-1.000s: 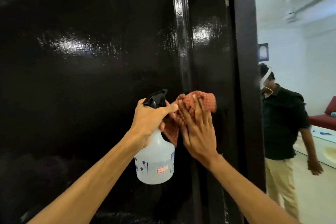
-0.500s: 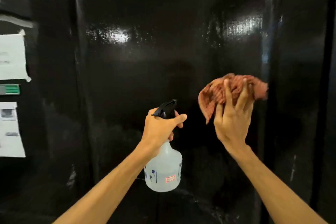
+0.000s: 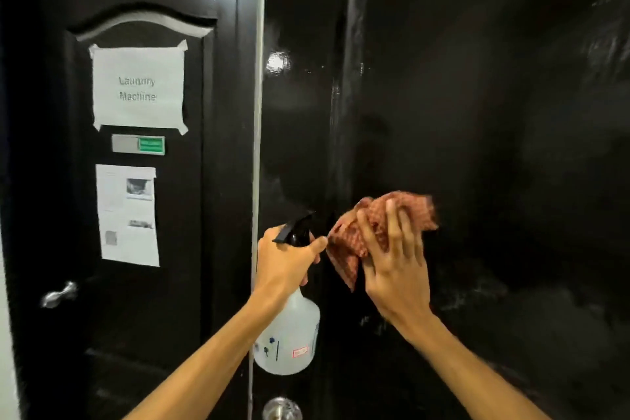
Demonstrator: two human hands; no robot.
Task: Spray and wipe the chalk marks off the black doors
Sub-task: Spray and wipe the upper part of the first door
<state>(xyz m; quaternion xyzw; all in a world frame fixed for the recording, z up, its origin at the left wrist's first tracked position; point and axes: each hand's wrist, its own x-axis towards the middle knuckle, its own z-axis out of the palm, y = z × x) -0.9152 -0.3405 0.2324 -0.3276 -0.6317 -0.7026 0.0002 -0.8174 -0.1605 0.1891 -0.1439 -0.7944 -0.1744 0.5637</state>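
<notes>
Black gloss paint covers the right door (image 3: 477, 112), the wide, shiny panel that fills the right half of the head view. Its face looks mostly dark and wet-bright. Faint whitish chalk smears (image 3: 472, 290) cloud the lower middle, just right of the hands, and more pale streaks (image 3: 610, 10) show at the far upper right.

The right hand (image 3: 395, 269) is raised in front of this panel near its left moulding. Its fingers are spread and bent over a bunched red-and-orange checked cloth (image 3: 421, 211), gripping it. The cloth is motion-blurred, so contact with the paint cannot be told.

Just left of it, the left hand (image 3: 286, 262) holds a translucent white plastic spray bottle (image 3: 289, 334) with a black trigger head. The fingers are curled close together round the neck, the thumb lies across it pointing right, and the body hangs below the fist.

At the left stands the left door (image 3: 211, 215), also black, with an arched panel. It carries a taped white paper sign (image 3: 138, 89) reading "Laundry Machine", a small metal-and-green label (image 3: 151, 145), a printed white sheet (image 3: 128, 215) and a silver lever handle (image 3: 59, 295). A round silver knob (image 3: 281, 409) sits at the bottom edge beneath the bottle.
</notes>
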